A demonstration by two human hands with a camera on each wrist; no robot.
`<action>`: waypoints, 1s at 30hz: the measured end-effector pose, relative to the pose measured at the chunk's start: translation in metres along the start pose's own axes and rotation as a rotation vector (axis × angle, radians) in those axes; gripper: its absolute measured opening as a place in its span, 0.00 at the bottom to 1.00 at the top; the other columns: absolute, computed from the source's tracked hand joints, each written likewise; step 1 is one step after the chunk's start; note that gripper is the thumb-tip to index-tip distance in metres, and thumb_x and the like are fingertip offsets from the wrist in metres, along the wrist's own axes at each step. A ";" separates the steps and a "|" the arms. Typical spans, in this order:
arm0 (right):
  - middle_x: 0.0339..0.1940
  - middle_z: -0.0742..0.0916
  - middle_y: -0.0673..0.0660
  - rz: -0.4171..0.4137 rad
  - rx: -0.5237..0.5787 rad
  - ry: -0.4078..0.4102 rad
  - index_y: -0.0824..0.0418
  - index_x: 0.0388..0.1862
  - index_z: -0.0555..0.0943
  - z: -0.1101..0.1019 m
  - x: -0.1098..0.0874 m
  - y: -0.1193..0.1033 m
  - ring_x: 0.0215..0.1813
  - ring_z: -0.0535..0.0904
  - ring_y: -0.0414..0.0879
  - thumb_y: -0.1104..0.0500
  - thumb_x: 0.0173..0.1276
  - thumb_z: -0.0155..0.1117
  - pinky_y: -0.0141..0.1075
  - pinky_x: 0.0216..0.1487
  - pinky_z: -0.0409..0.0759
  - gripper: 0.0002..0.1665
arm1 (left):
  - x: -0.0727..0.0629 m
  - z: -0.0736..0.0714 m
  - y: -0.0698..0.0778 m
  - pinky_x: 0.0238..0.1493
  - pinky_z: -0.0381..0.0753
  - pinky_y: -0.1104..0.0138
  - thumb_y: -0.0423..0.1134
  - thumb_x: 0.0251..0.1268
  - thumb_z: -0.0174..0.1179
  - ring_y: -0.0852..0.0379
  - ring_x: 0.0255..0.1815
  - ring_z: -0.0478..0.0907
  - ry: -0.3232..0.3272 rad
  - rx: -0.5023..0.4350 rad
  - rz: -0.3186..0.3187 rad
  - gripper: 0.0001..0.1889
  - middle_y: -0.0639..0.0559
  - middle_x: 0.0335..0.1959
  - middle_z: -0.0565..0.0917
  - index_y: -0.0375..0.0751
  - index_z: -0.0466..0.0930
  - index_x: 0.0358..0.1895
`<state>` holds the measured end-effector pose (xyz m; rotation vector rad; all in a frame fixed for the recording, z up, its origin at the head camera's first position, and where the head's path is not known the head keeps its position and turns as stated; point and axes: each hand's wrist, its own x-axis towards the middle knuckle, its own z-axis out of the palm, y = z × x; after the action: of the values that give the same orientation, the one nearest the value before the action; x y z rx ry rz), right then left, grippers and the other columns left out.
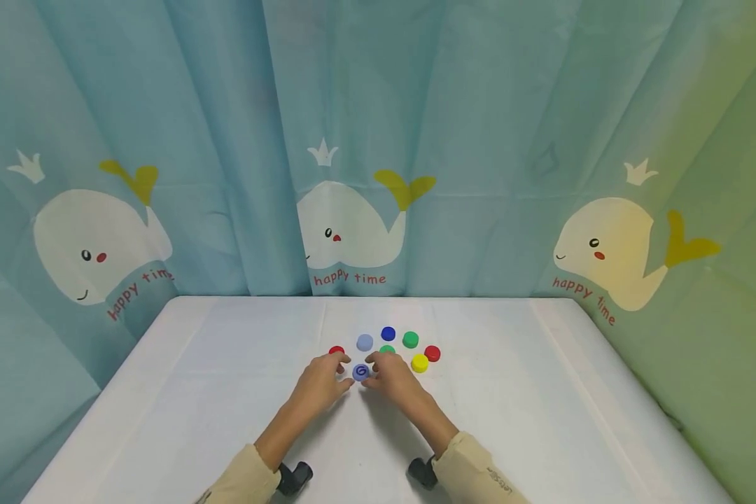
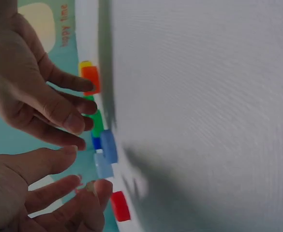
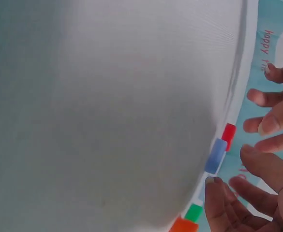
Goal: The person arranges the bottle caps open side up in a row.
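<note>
A violet-blue round cap (image 1: 360, 372) with a dark spiral on its top lies on the white table between the two hands. On its left side is the left hand (image 1: 323, 381), fingers loosely curved and holding nothing. Opposite it, the right hand (image 1: 393, 378) also has loosely bent fingers with nothing in them. In the left wrist view, the same blue cap (image 2: 109, 146) stands beyond the fingertips. The right wrist view shows this blue cap (image 3: 215, 156) near a red cap (image 3: 229, 134). Whether any fingertip touches the spiral cap, I cannot tell.
Behind the hands lie a light blue cap (image 1: 365, 342), a dark blue cap (image 1: 388, 334), a green cap (image 1: 411, 339), a yellow cap (image 1: 419, 362) and a red cap (image 1: 432, 353). An orange cap (image 2: 91, 79) appears in the left wrist view. A whale-print curtain (image 1: 491, 140) surrounds the table.
</note>
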<state>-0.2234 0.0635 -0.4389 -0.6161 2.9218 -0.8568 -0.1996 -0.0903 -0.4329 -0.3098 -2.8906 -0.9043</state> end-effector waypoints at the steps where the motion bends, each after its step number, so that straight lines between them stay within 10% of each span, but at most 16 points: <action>1: 0.35 0.84 0.59 0.013 0.000 0.004 0.68 0.47 0.80 0.001 0.001 -0.001 0.38 0.80 0.49 0.63 0.55 0.73 0.34 0.38 0.81 0.21 | 0.002 0.001 -0.001 0.38 0.80 0.59 0.33 0.50 0.71 0.50 0.33 0.79 0.000 0.004 0.003 0.17 0.46 0.30 0.82 0.32 0.79 0.44; 30: 0.29 0.82 0.57 0.075 -0.033 -0.036 0.71 0.40 0.82 0.007 0.017 -0.007 0.33 0.76 0.46 0.66 0.57 0.70 0.34 0.39 0.79 0.13 | 0.025 0.016 -0.014 0.32 0.77 0.63 0.30 0.50 0.70 0.56 0.26 0.73 -0.024 0.021 0.047 0.08 0.51 0.23 0.78 0.30 0.84 0.33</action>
<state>-0.2359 0.0480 -0.4401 -0.5151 2.9117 -0.7838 -0.2278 -0.0886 -0.4497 -0.3875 -2.8998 -0.8687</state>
